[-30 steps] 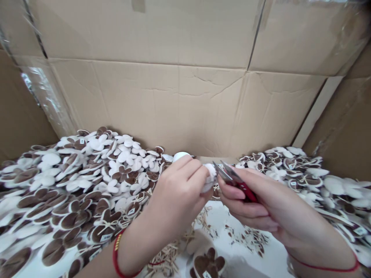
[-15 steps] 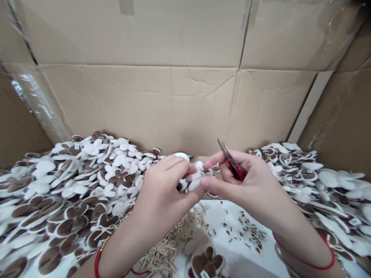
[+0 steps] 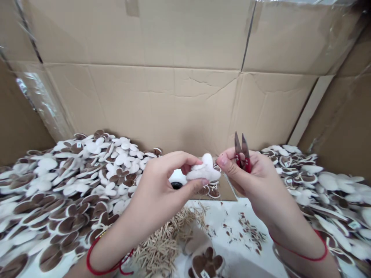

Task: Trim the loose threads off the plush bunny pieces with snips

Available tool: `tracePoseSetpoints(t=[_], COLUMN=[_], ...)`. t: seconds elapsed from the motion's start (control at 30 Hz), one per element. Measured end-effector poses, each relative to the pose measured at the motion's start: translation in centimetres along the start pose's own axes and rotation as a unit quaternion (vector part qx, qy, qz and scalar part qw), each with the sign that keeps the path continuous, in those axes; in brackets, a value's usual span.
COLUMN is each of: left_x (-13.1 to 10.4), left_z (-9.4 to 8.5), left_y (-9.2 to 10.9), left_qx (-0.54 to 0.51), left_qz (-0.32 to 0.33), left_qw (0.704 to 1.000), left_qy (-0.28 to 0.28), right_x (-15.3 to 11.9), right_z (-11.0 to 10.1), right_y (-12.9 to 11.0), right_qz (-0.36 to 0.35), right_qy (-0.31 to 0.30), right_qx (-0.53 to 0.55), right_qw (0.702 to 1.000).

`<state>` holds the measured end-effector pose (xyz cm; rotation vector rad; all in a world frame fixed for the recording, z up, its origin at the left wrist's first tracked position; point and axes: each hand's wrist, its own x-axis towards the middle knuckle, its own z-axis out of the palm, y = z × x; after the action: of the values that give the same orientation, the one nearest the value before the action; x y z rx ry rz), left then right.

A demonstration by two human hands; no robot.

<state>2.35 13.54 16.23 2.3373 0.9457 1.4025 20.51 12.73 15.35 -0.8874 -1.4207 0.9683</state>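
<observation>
My left hand (image 3: 160, 189) pinches a white plush flower piece (image 3: 205, 172) between thumb and fingers, its soft lobes pointing up and to the right. Just right of it, my right hand (image 3: 255, 183) is closed round a pair of red-handled thread snips (image 3: 242, 152), blades up and apart. The thumb and forefinger of that hand are pressed together close to the piece; whether a thread is between them is too small to tell. A white round object with a dark centre (image 3: 177, 184) is partly hidden behind my left hand.
Brown-and-white plush flowers are heaped at left (image 3: 72, 220) and right (image 3: 307, 173). Beige cord bows (image 3: 162, 243) lie in front, beside small brown scraps (image 3: 251, 229) on the white table. A brown flower (image 3: 207, 263) lies nearest me. A cardboard wall (image 3: 162, 100) stands behind.
My right hand has moved right, away from the plush flower piece, and the snips now point upright with blades apart. The left hand keeps hold of the piece, which now shows more fully.
</observation>
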Motion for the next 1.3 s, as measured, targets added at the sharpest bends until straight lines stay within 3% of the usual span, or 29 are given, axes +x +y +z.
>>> tracePoseSetpoints(t=[0.17, 0.3, 0.37, 0.5, 0.63, 0.93, 1.3], left_x=[0.2, 0.1, 0.0, 0.0, 0.1, 0.1, 0.1], left_z=[0.7, 1.2, 1.3, 1.5, 1.6, 1.4, 1.2], left_y=[-0.4, -0.4, -0.4, -0.5, -0.7, -1.5, -1.0], left_qx=[-0.170, -0.113, -0.115, -0.254, -0.314, -0.386, -0.324], left_qz=[-0.096, -0.083, -0.098, -0.150, -0.193, -0.205, -0.189], left_qw=[0.981, 0.988, 0.988, 0.954, 0.928, 0.897, 0.927], left_qy=[0.000, 0.067, 0.033, -0.048, -0.057, -0.062, -0.027], right_x=[0.1, 0.3, 0.3, 0.4, 0.4, -0.1, 0.3], right_z=[0.3, 0.8, 1.1, 1.5, 1.6, 0.6, -0.6], right_y=[0.0, 0.0, 0.1, 0.4, 0.6, -0.1, -0.8], right_qz=[0.010, 0.039, 0.044, 0.042, 0.049, 0.096, 0.089], right_qy=[-0.041, -0.049, -0.064, -0.055, -0.038, -0.112, -0.101], right_qx=[0.058, 0.105, 0.116, 0.128, 0.122, 0.169, 0.131], right_qw=[0.997, 0.993, 0.990, 0.989, 0.991, 0.975, 0.982])
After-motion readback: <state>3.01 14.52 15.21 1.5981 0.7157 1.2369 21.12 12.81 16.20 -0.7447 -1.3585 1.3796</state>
